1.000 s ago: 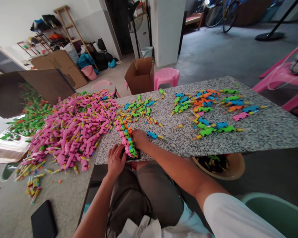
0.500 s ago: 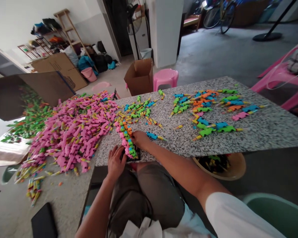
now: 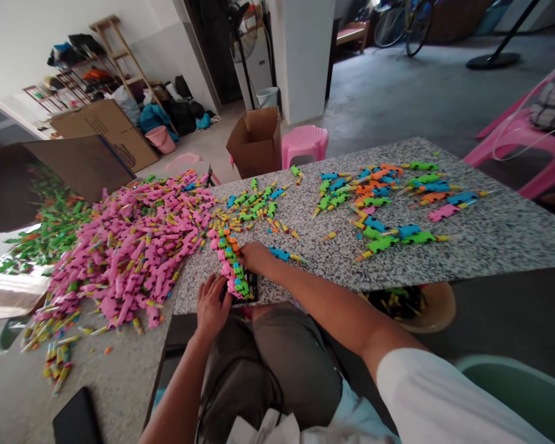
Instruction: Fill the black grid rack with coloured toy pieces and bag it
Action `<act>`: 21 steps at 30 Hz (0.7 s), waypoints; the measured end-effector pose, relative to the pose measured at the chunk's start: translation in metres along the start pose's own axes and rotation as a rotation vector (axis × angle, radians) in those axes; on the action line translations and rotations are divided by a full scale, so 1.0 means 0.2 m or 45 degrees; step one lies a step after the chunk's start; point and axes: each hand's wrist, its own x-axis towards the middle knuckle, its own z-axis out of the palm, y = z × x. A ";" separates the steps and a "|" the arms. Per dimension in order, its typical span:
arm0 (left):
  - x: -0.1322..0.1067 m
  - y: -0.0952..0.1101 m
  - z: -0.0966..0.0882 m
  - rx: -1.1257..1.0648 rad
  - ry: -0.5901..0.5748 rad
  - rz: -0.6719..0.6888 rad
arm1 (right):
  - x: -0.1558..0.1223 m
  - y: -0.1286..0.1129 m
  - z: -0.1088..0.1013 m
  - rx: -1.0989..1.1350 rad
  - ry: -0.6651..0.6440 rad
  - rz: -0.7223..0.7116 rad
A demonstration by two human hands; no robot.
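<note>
Rows of small car-shaped plastic pieces (image 3: 231, 262) in pink, green, blue and orange stand close together in a black rack (image 3: 251, 295) at the near edge of the speckled table. My left hand (image 3: 213, 303) rests at the rack's near left side, fingers spread, the fingertips by the pink pieces. On the other side my right hand (image 3: 258, 258) is closed, its fingertips pinched against the right-hand row; what they hold is hidden. A blue car-shaped piece with a yellow tube (image 3: 280, 253) lies just beyond my right wrist.
A big heap of pink pieces (image 3: 134, 253) lies to the left, beside a cardboard box of green ones (image 3: 58, 216). Several coloured pieces (image 3: 374, 191) are scattered on the speckled table (image 3: 504, 234). A phone (image 3: 78, 418) lies at lower left; a basin (image 3: 437, 308) stands below the table edge.
The whole view has shifted slightly, so things appear a little further left. Both hands stay at the rack, the right one still pinching at the right-hand row.
</note>
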 end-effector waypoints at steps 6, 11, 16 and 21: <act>0.00 -0.07 0.05 0.011 0.067 0.050 | 0.00 0.00 -0.04 -0.021 -0.101 -0.112; 0.01 -0.10 0.07 0.033 0.065 0.072 | -0.13 0.35 -0.42 0.043 0.251 0.101; 0.00 -0.09 0.07 0.041 0.080 0.054 | -0.30 0.98 -0.94 -0.238 0.702 0.849; 0.00 -0.10 0.08 0.053 0.091 0.059 | -0.32 1.27 -1.07 -0.322 0.564 1.000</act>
